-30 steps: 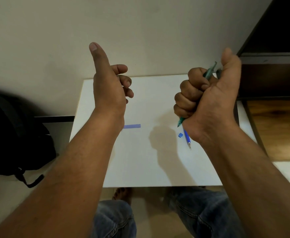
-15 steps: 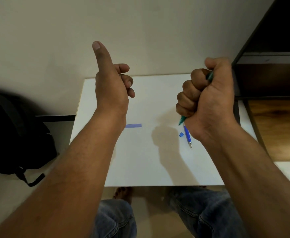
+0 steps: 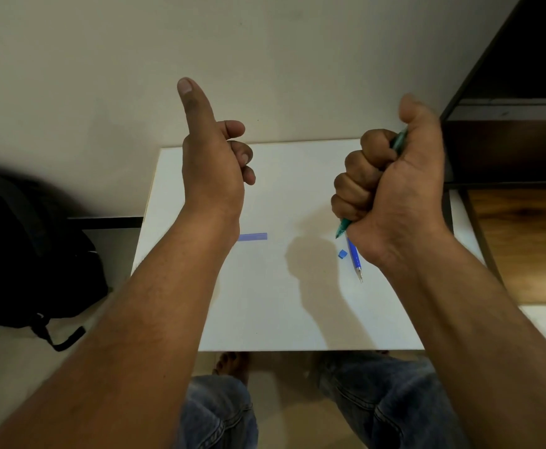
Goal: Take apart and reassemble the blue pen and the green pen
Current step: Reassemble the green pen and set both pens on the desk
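Gripping the green pen [image 3: 343,225], the right hand [image 3: 391,189] hangs over the blue pen [image 3: 353,256]. Left hand [image 3: 213,163] is curled, empty.

No text, label, brand, number or sign can be read on anything in view.

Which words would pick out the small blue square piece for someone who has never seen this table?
On the white table, look to the right side, under the right hand that grips the green pen. The small blue square piece lies flat there, just left of the blue pen. Unlike that pen and the long blue strip further left, it is a tiny square chip.
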